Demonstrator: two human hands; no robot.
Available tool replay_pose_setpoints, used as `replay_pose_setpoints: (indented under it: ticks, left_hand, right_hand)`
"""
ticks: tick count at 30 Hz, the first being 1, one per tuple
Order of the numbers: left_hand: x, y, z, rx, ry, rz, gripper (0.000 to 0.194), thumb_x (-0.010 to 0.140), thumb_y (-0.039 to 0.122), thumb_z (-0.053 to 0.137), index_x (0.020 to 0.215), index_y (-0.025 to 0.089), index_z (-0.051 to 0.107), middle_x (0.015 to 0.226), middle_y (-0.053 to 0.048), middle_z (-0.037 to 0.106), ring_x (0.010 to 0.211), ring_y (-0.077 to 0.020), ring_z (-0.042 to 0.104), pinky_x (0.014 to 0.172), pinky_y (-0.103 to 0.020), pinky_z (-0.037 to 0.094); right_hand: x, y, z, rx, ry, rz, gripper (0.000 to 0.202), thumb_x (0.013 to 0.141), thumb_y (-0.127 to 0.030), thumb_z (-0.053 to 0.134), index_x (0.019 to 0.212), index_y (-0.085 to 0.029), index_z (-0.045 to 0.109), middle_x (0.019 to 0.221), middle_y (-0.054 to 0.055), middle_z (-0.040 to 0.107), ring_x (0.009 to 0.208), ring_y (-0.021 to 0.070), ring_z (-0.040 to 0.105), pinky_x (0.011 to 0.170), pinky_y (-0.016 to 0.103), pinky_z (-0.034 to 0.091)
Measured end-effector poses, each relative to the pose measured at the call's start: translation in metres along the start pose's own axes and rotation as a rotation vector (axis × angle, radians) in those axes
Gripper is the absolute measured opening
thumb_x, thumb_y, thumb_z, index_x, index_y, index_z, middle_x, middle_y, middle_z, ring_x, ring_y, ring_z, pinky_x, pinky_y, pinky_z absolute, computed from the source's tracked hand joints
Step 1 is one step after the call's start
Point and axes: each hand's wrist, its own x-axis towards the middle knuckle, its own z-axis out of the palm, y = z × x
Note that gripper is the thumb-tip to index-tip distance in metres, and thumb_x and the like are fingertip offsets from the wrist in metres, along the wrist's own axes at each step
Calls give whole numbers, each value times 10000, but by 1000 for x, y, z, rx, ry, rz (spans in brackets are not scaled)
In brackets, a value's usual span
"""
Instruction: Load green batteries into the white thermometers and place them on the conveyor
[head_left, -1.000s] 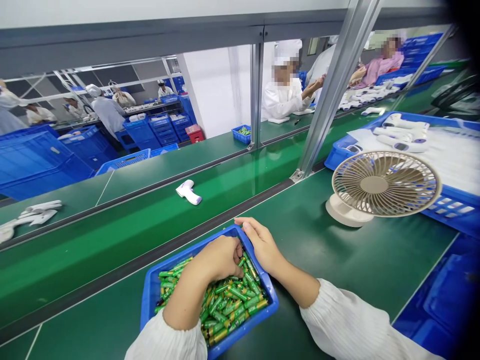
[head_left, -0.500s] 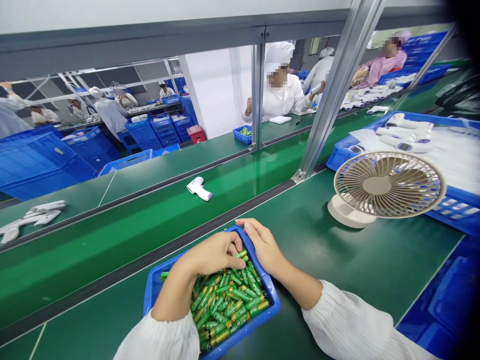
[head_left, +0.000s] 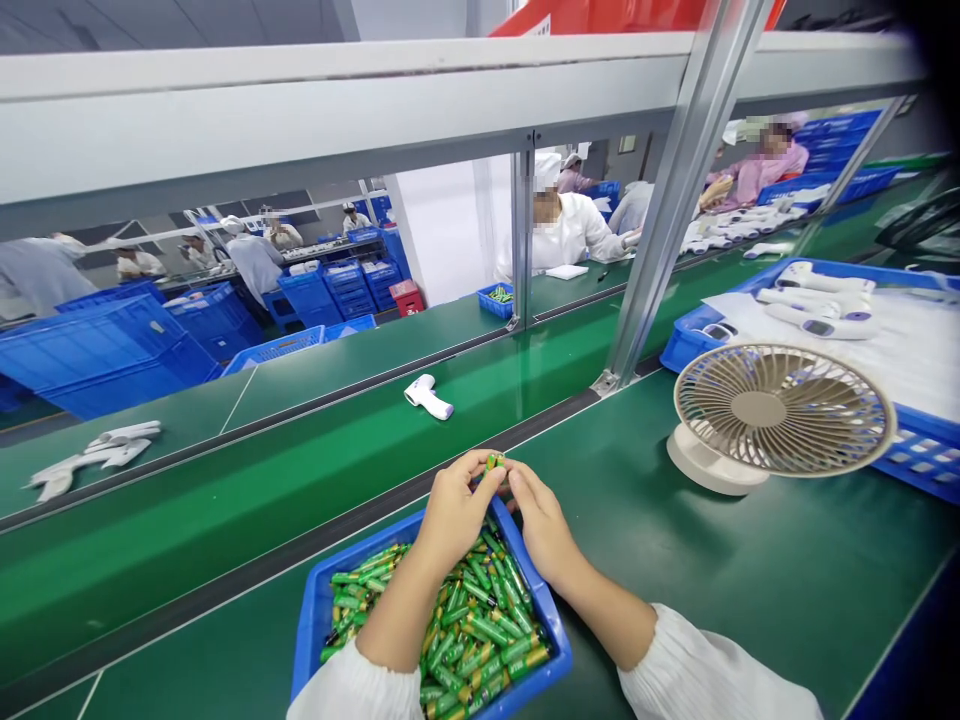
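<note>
Green bench below, batts btwn pinched L fingers, R fingers curled alongside, hold unclear

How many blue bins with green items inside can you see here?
2. The near bin stands on the near table, by the person's left hand and right hand; the far bin stands on the far counter, beside a metal post. More may be hidden.

You're getting free tabletop between your right hand and the fan, whose wide cage is overhanging and partly blocking the blue crate. The metal post is standing at the far edge. The bin's right wall is separating its batteries from your right forearm. Ahead, the belt is leaving room around one white thermometer.
</note>
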Motion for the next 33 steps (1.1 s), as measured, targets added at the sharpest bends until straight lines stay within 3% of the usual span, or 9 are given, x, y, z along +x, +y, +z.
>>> replay_pose_setpoints:
  ticks: [6, 10, 13, 17, 22, 28, 33]
  left_hand:
    - [1, -8, 3, -171, 52, -95, 318, 881, 392, 564, 1105, 168, 555, 953, -84, 710, 990, -218, 652, 852, -312, 482]
    - [0, -8, 2, -57, 72, -94, 439, 897, 403, 534, 1267, 168, 494, 819, -43, 703, 910, -203, 653, 812, -301, 469]
    - [-1, -8, 1, 39, 64, -79, 422, 903, 419, 514, 1248, 176, 534, 747, -16, 679, 746, -177, 632, 716, -277, 455]
    - [-2, -10, 2, 97, 65, -70, 385, 904, 429, 502, 1187, 175, 561, 714, -3, 654, 634, -149, 577, 636, -258, 426]
    - [-2, -9, 2, 119, 62, -51, 366, 920, 430, 473, 1171, 179, 564, 762, -16, 662, 733, -172, 617, 673, -265, 442]
    - [0, -6, 1, 184, 55, 49, 313, 930, 380, 464, 1126, 206, 635, 1156, -73, 660, 1057, -206, 602, 918, -316, 436]
    - [-2, -8, 0, 336, -42, 86, 375, 937, 392, 444, 1233, 246, 620, 1166, -72, 656, 1082, -223, 584, 959, -353, 421]
  right_hand:
    - [-1, 0, 2, 28, 87, -21, 534, 848, -359, 619, 1322, -206, 428, 966, 58, 645, 849, 193, 613, 711, 311, 494]
    - [-1, -2, 2, -8, 85, -71, 409, 829, -318, 638, 1205, -211, 518, 941, 60, 653, 813, 190, 620, 668, 305, 494]
    - [0, -6, 1, -43, 70, -90, 255, 825, -296, 638, 1060, -204, 602, 900, 55, 669, 791, 191, 627, 670, 309, 496]
    - [0, -8, 1, -52, 73, -89, 220, 816, -297, 652, 1010, -196, 637, 861, 52, 676, 752, 189, 622, 657, 307, 496]
    - [-1, -4, 0, -70, 96, -97, 225, 838, -330, 648, 1020, -200, 676, 846, 42, 682, 725, 180, 607, 658, 303, 487]
    - [-3, -8, -1, -106, 181, -205, 201, 893, -350, 590, 1010, -222, 692, 950, 57, 659, 802, 190, 616, 687, 301, 490]
    - [1, -10, -2, -99, 172, -187, 224, 915, -359, 555, 1041, -234, 692, 1014, 73, 643, 892, 208, 621, 699, 294, 501]
